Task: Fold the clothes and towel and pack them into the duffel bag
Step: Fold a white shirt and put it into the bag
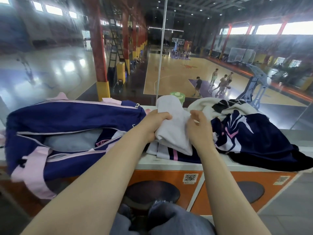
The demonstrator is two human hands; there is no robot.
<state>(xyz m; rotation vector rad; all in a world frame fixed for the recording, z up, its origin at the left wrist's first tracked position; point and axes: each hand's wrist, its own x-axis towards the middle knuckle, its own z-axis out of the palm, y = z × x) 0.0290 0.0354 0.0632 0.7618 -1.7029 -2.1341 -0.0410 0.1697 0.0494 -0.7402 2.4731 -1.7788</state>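
A white cloth [171,128] is bunched up over the ledge, with my left hand [152,122] gripping its left side and my right hand [199,128] pinching its right side. Under it lies a navy garment with white and pink stripes [176,156]. To the right a navy jersey with white and pink marks [250,141] lies crumpled, and a cream towel [203,104] sits behind it. The navy and pink duffel bag [67,119] lies at the left, unzipped, with grey fabric [72,141] inside.
The things rest on a white ledge [169,162] above orange panels [166,175]. A glass wall [162,48] stands right behind the ledge, overlooking a basketball court with people. A green lidded container [177,96] stands behind the cloth. My knees [160,217] are below.
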